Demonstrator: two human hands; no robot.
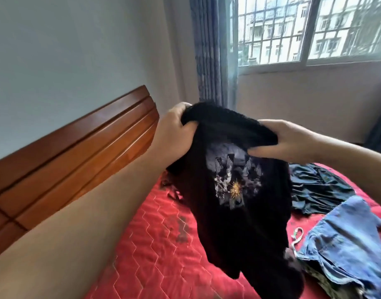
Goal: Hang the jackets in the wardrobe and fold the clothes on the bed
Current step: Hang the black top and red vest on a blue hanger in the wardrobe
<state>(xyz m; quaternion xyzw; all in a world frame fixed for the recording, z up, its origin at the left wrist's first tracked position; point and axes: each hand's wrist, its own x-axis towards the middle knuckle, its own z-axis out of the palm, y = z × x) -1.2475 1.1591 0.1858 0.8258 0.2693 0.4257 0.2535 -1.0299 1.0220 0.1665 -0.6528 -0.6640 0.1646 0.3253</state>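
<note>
Head view.

Item: black printed T-shirt point(234, 214). Hanging in the air over the bed point(150, 251), bunched at the top, lower part draping down toward the red quilted cover without lying flat on it. Showing a grey and gold graphic toward the camera; probably being held up to find the shoulders or hem before folding.

Item: left hand point(174, 134). Gripping the upper left of the bunched cloth, fingers point(186, 126) curling round the fabric, thumb pressing on top. Taking the weight on that side.

Item: right hand point(284, 140). Pinching the upper right of the same bunch, fingers point(261, 152) lying under the fold and clamping it against the palm. Spreading the garment sideways, apparently.

Item: dark blue-green garment point(314, 188). Lying crumpled on the bed beyond the shirt, awaiting folding.

Item: denim garment point(347, 240). Lying in a heap at the near right, with a patterned cloth peeking out beneath; jacket or jeans, cannot tell.

Item: wooden headboard point(73, 152). Standing at the left against the wall.

Item: window point(310, 29) and curtain point(209, 50). Backing the scene. Wardrobe not showing.
</note>
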